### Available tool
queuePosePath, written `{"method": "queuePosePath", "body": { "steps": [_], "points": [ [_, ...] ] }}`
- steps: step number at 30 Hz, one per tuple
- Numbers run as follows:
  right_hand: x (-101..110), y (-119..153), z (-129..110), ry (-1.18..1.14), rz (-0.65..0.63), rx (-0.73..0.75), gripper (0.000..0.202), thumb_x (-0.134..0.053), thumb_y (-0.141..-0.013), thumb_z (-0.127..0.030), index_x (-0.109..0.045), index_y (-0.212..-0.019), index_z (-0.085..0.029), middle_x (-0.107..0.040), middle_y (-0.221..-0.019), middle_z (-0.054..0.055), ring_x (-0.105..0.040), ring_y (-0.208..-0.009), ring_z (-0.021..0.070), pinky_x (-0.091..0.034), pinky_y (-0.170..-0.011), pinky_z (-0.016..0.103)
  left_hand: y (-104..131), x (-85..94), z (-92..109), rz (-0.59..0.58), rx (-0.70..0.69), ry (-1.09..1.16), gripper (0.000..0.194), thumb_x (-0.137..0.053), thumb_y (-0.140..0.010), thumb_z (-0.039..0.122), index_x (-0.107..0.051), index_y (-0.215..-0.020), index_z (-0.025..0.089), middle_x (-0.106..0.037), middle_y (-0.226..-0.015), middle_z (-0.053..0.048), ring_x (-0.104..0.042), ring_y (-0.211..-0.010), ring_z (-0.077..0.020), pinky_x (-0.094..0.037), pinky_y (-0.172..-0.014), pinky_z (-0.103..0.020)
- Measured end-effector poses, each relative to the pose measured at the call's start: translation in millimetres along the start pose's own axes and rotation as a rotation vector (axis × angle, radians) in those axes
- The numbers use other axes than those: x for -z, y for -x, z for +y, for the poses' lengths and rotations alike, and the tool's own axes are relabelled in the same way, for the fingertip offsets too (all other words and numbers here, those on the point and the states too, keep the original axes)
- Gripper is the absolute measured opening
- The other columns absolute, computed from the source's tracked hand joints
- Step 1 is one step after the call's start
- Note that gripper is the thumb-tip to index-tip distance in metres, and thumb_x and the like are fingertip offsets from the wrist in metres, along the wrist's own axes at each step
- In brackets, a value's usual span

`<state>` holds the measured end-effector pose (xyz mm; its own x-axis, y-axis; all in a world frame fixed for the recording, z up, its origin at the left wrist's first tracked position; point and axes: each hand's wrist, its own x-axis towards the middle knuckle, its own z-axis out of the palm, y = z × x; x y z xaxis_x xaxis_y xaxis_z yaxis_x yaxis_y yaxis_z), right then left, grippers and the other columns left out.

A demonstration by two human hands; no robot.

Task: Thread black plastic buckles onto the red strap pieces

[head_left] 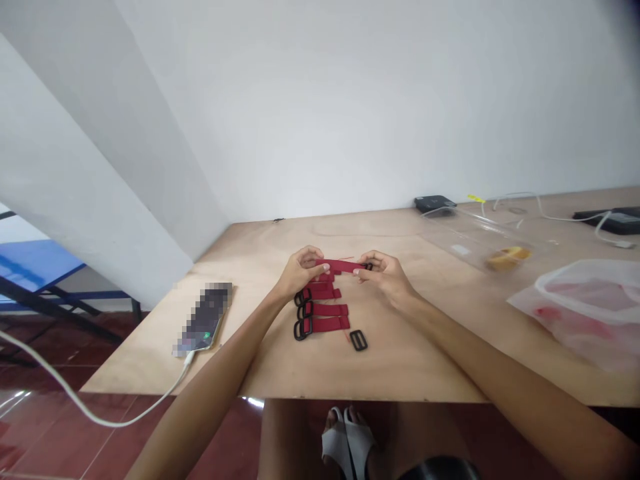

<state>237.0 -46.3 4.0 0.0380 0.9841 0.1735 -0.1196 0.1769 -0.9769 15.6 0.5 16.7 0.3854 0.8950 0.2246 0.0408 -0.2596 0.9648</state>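
A short red webbing strap [343, 266] is stretched level between my two hands, above the table. My left hand [301, 270] pinches its left end between thumb and fingers. At the other end my right hand [384, 272] grips the strap, where a black buckle [369, 267] shows by the fingers. Below lie several more red straps [327, 310] in a column, with black buckles [305, 309] at their left ends. One loose black slide buckle [359, 340] rests near the front, to the right of the lowest strap.
A phone [205, 320] on a white charging cable [117, 423] lies on the left of the wooden table [280, 373]. On the right are a clear plastic box [465, 233], a yellow tape roll [509, 258], a plastic bag [585, 307] and black devices [435, 203] with cables.
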Motion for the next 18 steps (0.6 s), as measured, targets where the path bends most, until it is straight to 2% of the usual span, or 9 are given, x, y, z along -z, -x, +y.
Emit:
{"method": "queuePosePath", "body": {
  "steps": [2,5,8,11,13,16,17,18],
  "points": [
    [0.3,-0.5,0.7,0.014,-0.011,-0.012,0.033,-0.084,-0.059,-0.029,-0.07,-0.087,-0.018,-0.074,-0.098,0.008,-0.067,-0.083,0.0197,-0.055,-0.063,0.027,1.1,-1.2,1.4,-0.012,0.011,-0.013,0.041,-0.081,-0.07,0.038,-0.061,-0.098,0.016,-0.068,-0.088,-0.003,-0.063,-0.07,-0.0125,-0.051,-0.062,-0.023],
    [0.9,-1.2,4.2,0.034,-0.045,-0.009,0.032,-0.083,-0.062,-0.03,-0.074,-0.09,-0.017,-0.074,-0.105,0.009,-0.067,-0.087,0.0203,-0.055,-0.068,0.028,2.6,-3.0,3.3,-0.024,0.063,-0.033,0.038,-0.08,-0.071,0.039,-0.065,-0.094,0.013,-0.069,-0.085,-0.005,-0.063,-0.068,-0.0131,-0.05,-0.06,-0.023],
    [2.2,-1.3,7.0,0.095,-0.093,-0.002,0.034,-0.082,-0.065,-0.038,-0.076,-0.09,-0.016,-0.075,-0.099,0.01,-0.065,-0.072,0.0167,-0.053,-0.061,0.028,1.5,-2.4,2.3,-0.02,0.068,-0.051,0.036,-0.08,-0.07,0.039,-0.065,-0.091,0.013,-0.068,-0.077,-0.003,-0.06,-0.061,-0.0118,-0.047,-0.056,-0.023],
    [6.8,-3.2,6.8,0.159,-0.113,0.007,0.036,-0.082,-0.066,-0.044,-0.076,-0.087,-0.015,-0.074,-0.078,0.007,-0.057,-0.054,0.0125,-0.048,-0.051,0.027,0.2,-1.6,2.4,-0.031,0.057,-0.124,0.036,-0.079,-0.072,0.04,-0.064,-0.091,0.014,-0.066,-0.071,-0.001,-0.059,-0.058,-0.0126,-0.046,-0.054,-0.023],
    [13.6,-7.0,5.7,0.19,-0.086,0.03,0.036,-0.082,-0.066,-0.045,-0.075,-0.085,-0.014,-0.071,-0.07,0.006,-0.057,-0.052,0.0131,-0.047,-0.05,0.027,4.6,-5.0,7.4,-0.026,0.039,-0.265,0.032,-0.076,-0.075,0.041,-0.062,-0.09,0.015,-0.067,-0.073,-0.003,-0.063,-0.062,-0.0154,-0.048,-0.056,-0.025],
    [28.4,-15.4,5.5,0.251,0.008,0.104,0.034,-0.081,-0.067,-0.043,-0.074,-0.083,-0.013,-0.068,-0.064,0.005,-0.059,-0.054,0.015,-0.048,-0.051,0.027,25.8,-20.2,23.3,0.015,-0.063,-0.634,0.02,-0.068,-0.083,0.037,-0.063,-0.088,0.018,-0.069,-0.078,-0.005,-0.065,-0.07,-0.0188,-0.05,-0.064,-0.029],
    [33.2,-18.2,6.0,0.267,0.043,0.131,0.033,-0.08,-0.068,-0.042,-0.073,-0.082,-0.013,-0.067,-0.063,0.004,-0.059,-0.054,0.0149,-0.048,-0.051,0.027,36.2,-27.3,29.6,-0.011,-0.109,-0.741,0.017,-0.065,-0.085,0.035,-0.064,-0.092,0.02,-0.07,-0.084,-0.005,-0.065,-0.076,-0.0199,-0.05,-0.07,-0.031],
    [37.2,-20.6,6.9,0.279,0.075,0.152,0.033,-0.08,-0.068,-0.042,-0.073,-0.082,-0.013,-0.067,-0.062,0.004,-0.059,-0.053,0.0147,-0.048,-0.05,0.027,47.1,-34.7,35.6,-0.096,-0.128,-0.828,0.016,-0.066,-0.084,0.034,-0.066,-0.094,0.021,-0.071,-0.088,-0.006,-0.065,-0.079,-0.0209,-0.05,-0.072,-0.031]
  ]
}}
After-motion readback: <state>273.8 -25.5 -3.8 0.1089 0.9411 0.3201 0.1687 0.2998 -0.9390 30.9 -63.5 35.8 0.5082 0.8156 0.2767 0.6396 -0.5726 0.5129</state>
